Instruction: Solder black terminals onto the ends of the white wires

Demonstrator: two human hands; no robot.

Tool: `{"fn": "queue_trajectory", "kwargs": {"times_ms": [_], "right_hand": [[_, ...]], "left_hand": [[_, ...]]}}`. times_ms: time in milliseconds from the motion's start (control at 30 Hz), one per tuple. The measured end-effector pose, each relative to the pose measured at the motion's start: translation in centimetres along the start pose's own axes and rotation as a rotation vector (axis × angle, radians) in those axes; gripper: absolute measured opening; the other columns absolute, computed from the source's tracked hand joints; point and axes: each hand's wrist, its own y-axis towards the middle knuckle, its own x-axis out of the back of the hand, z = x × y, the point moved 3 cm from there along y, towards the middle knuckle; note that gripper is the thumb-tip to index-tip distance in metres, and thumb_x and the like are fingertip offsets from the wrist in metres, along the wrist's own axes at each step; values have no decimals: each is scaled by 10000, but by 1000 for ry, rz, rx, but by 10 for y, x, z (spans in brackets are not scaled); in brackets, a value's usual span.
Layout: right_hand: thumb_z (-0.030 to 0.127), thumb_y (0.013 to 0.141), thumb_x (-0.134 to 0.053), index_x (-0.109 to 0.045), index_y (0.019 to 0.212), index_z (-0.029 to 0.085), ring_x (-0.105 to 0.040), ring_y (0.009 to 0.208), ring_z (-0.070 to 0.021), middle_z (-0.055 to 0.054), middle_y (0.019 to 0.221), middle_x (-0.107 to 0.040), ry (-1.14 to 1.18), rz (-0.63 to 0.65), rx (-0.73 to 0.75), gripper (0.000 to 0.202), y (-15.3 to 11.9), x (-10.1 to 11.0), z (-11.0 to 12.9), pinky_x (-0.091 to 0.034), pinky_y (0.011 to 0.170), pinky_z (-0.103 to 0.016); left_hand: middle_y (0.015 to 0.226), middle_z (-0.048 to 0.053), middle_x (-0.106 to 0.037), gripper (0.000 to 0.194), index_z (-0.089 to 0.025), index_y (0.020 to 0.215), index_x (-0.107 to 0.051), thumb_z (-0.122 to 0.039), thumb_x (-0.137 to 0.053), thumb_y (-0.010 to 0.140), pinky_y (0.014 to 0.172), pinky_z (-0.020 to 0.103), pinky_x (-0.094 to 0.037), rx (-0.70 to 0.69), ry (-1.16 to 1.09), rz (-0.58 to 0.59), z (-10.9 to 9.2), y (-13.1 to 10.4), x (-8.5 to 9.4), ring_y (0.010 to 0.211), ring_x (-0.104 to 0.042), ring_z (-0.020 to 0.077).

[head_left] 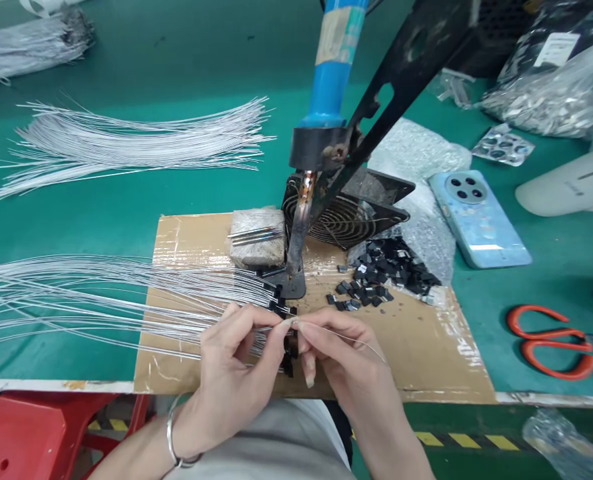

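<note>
My left hand (pixel 244 360) is closed, thumb and forefinger pinched at the right ends of the wires; the small piece between them is hidden. Fingertip to fingertip with it, my right hand (pixel 349 350) pinches a thin wire (pixel 349 338) that looks like solder and curves off over the fingers. Under and beside the fingertips sit small black connectors (pixel 290 367) on the ends of many white wires (pixel 176 320), which fan out to the left. Just above, the tip of a soldering iron (pixel 304 213) points down from its blue handle, clamped to a black metal arm.
A cardboard sheet (pixel 426 360) lies under the work. Loose black connectors (pixel 396 267) are heaped right, near a black fan (pixel 346 220). A pad (pixel 257 253) carries metal rods. Around are a wire bundle (pixel 141 143), a phone (pixel 481 217), orange-handled scissors (pixel 551 343) and a red stool (pixel 21 433).
</note>
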Motion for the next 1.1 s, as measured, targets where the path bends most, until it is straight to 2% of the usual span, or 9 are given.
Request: {"fn": "queue_trajectory", "kwargs": {"times_ms": [300,467,567,667,700,800,933,1100], "right_hand": [[297,748,-830,-824,768,194,-587,414,-63,21,591,-665,120,-95,65,105,-2,-10,-10,-517,394,-134],[326,781,-811,-833,808,218,-626,483,-94,-9,658,-724,43,-130,95,113,-4,-6,-13,-559,460,-180],[363,822,-781,-835,879,241,-676,586,-136,-42,764,-767,-202,-232,232,145,-8,11,-3,-588,544,-230],[332,834,-772,-816,939,234,-669,617,-146,-49,861,-761,-629,-509,457,150,-15,35,17,-567,563,-255],[340,848,-755,-805,945,223,-660,620,-146,-52,878,-753,-776,-555,506,161,-15,41,21,-555,565,-261],[366,857,-740,-784,915,201,-605,618,-140,-37,814,-705,-1049,-579,572,180,-9,50,26,-513,593,-276],[384,872,-724,-749,908,163,-562,640,-154,-13,706,-608,-1376,-565,707,225,3,47,23,-477,626,-288],[277,952,-623,-708,897,166,-573,668,-155,-14,703,-608,-1523,-512,841,150,7,43,20,-473,656,-277]], "left_hand": [[622,-55,-562,121,-214,827,-652,-129,-647,912,495,220,-335,37,-35,-68,1,-1,-4,509,-366,89],[650,-11,-607,127,-190,803,-656,-200,-629,927,503,234,-374,173,-115,-29,6,0,-6,524,-427,100],[650,14,-628,137,-177,797,-668,-243,-635,912,475,234,-374,294,-186,-6,8,2,-6,527,-465,110],[662,26,-649,100,-171,814,-690,-244,-654,873,463,225,-375,362,-240,-16,7,5,-4,530,-479,111],[673,29,-656,89,-171,821,-695,-239,-657,863,463,223,-374,373,-252,-22,6,5,-4,533,-480,109],[661,21,-641,85,-175,810,-698,-242,-664,851,455,224,-358,379,-251,-26,5,7,-3,520,-458,105],[648,15,-612,112,-179,798,-700,-251,-649,867,467,238,-358,361,-216,1,5,8,-1,523,-440,111],[621,1,-597,101,-179,770,-702,-216,-654,850,445,234,-308,337,-202,2,2,9,1,503,-381,99]]}}
